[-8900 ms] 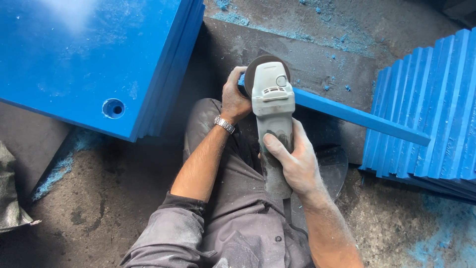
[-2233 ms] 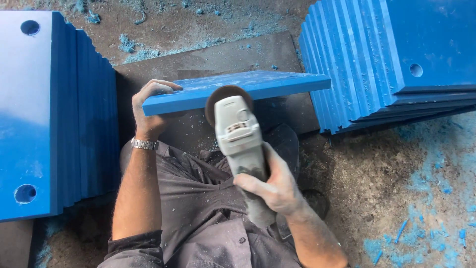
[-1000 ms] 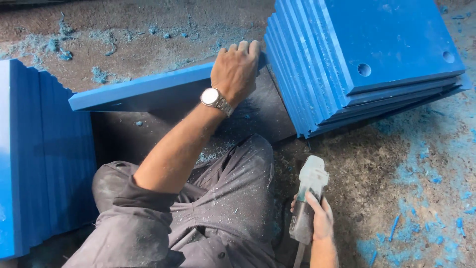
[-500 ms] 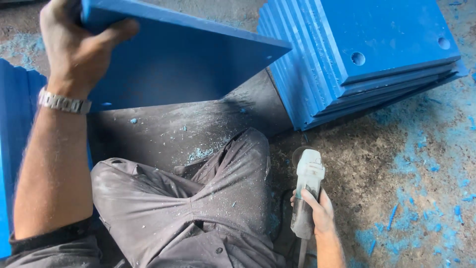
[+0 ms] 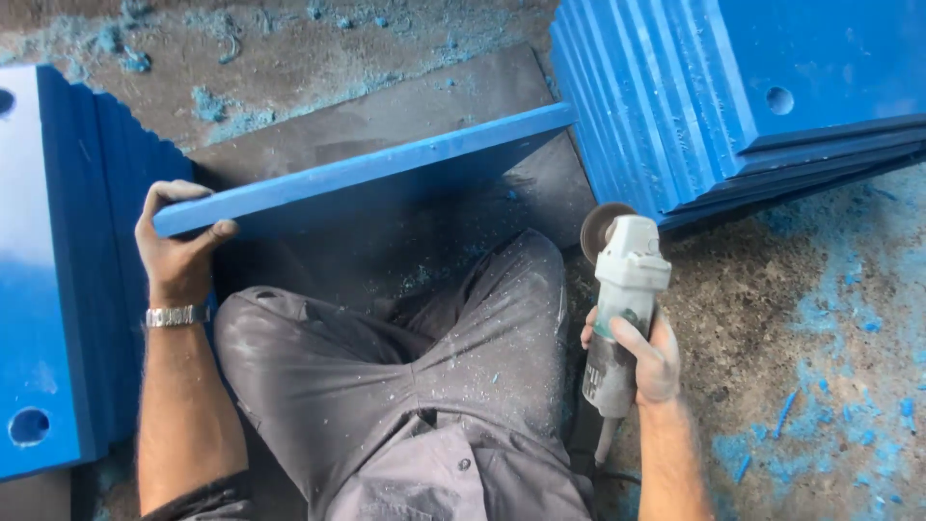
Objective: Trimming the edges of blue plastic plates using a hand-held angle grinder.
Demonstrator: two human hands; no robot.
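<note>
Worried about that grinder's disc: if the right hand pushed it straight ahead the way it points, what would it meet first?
Probably the stack of blue boards: the grinder in the right hand points up toward its lower edge, though depth is unclear.

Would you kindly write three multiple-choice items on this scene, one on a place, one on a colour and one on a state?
1. Where is the angle grinder?
A. Beside the person's knee, by the right-hand stack
B. On top of the left-hand stack
C. Lying on the held panel

2. What colour is the panel that the left hand grips?
A. Red
B. Blue
C. Yellow

3. How is the grinder held?
A. Lying loose on the floor
B. Gripped by both hands
C. Gripped by the right hand alone

Answers: 1 A, its disc sits near the right stack of panels; 2 B, the panel is plainly blue; 3 C, only the right hand wraps its body, while the left holds the panel's end.
</note>
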